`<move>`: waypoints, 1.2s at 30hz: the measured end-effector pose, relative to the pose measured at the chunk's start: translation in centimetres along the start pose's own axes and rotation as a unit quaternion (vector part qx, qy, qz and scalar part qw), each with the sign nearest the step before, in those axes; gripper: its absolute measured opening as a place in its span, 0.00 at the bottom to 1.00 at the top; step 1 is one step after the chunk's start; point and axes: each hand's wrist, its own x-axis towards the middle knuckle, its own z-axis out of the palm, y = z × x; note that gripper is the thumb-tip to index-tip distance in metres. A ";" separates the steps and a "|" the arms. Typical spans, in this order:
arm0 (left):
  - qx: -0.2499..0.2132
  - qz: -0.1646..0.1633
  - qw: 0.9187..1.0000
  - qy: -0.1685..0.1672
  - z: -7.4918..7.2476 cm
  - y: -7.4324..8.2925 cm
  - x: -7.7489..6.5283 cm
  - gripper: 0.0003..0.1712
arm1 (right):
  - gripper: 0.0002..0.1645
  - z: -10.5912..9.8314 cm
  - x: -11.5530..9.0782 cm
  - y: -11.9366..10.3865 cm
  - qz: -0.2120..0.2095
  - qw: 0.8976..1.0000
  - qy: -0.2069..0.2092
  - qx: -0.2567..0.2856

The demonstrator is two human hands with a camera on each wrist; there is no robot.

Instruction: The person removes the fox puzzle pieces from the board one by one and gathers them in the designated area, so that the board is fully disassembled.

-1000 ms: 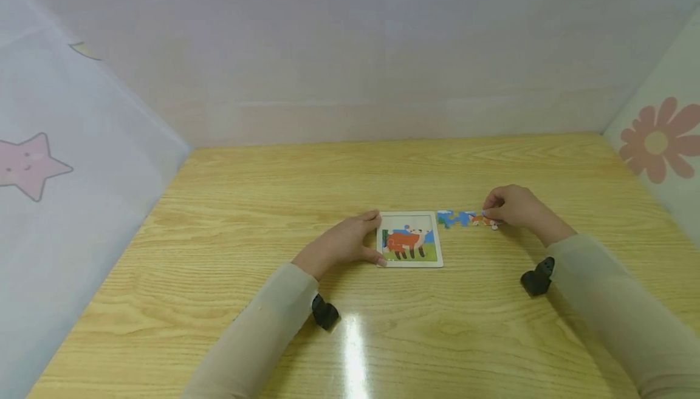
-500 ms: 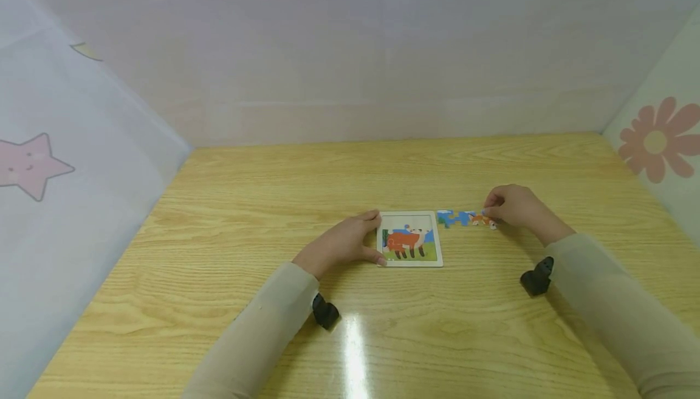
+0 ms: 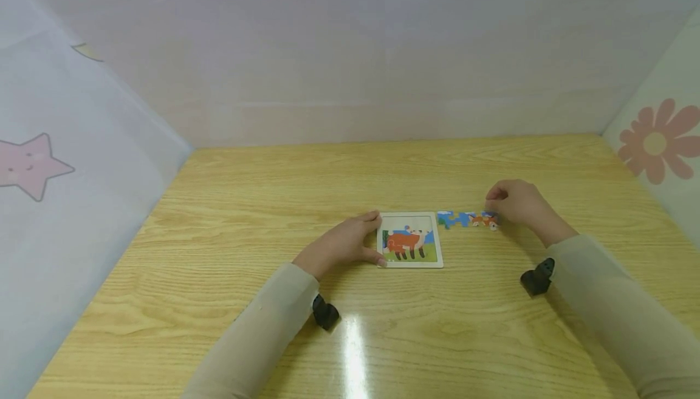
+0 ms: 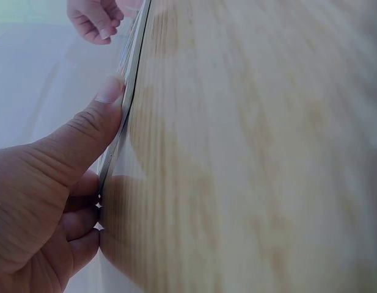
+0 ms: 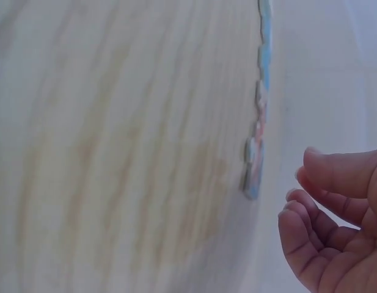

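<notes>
Left hand (image 3: 346,241) grips the puzzle board (image 3: 396,223) by its left edge: thumb at the near-left corner, index finger at the far-left. Board lies flat, about midway between the worktop (image 3: 273,192)'s left and right edges; orange animal over green across the near part, pale backing along the far edge. Loose pieces (image 3: 465,219) run in a row from the board's far-right corner toward the worktop's right edge. Right hand (image 3: 516,201) is just above the row's right end, fingers loosely bent, grasping nothing (right wrist view shows a gap between it and the pieces).
</notes>
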 end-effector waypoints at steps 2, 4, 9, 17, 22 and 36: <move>0.000 0.001 1.000 0.001 0.0 0.0 0.0 0.56 | 0.17 -0.1 -0.1 -0.3 0.000 1.000 0.003 0.009; -0.001 0.002 1.000 0.002 0.0 0.0 0.0 0.56 | 0.18 -0.1 -0.1 -0.7 -0.003 1.000 0.008 0.016; -0.006 0.003 1.000 -0.001 0.1 0.0 0.0 0.56 | 0.18 0.0 -0.3 -1.6 -0.011 0.999 0.021 0.034; -0.004 0.006 1.000 0.001 0.1 0.1 0.0 0.56 | 0.20 0.1 -0.7 -3.1 -0.010 0.998 0.022 0.062; 0.003 0.007 1.000 0.001 0.1 0.1 0.0 0.56 | 0.20 0.3 -0.8 -3.8 -0.017 0.997 0.019 0.077; 0.002 0.007 1.000 0.002 0.2 0.0 0.1 0.56 | 0.21 1.3 -0.9 -5.0 -0.058 0.993 0.026 0.100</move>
